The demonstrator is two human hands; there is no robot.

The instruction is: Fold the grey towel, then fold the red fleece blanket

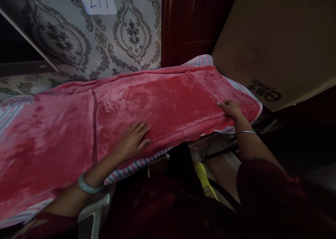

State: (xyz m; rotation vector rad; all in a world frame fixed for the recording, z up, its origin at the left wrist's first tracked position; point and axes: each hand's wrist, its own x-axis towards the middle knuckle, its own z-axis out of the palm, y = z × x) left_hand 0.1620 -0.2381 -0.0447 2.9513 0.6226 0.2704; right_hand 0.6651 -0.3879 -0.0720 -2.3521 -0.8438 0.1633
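A red plush blanket [168, 99] lies folded in long layers over a pink, blue and white striped cloth [133, 167]. My left hand [132, 139] rests flat on the plush near its front edge, fingers stretched out and holding nothing. Farther right, my right hand [231, 109] has its fingertips pressed together on the blanket near its front right fold, seemingly pinching a bit of it. A raised crease crosses the red fabric to the left of my left hand.
Behind stands a patterned wall [105, 39] with a paper marked 277 [97, 0]. A large cardboard box [278, 46] rises at the right, beside a dark red wooden panel [189, 22]. A dark screen [21, 43] is at the left. Below are a yellow-green object [202, 176] and a white frame [97, 207].
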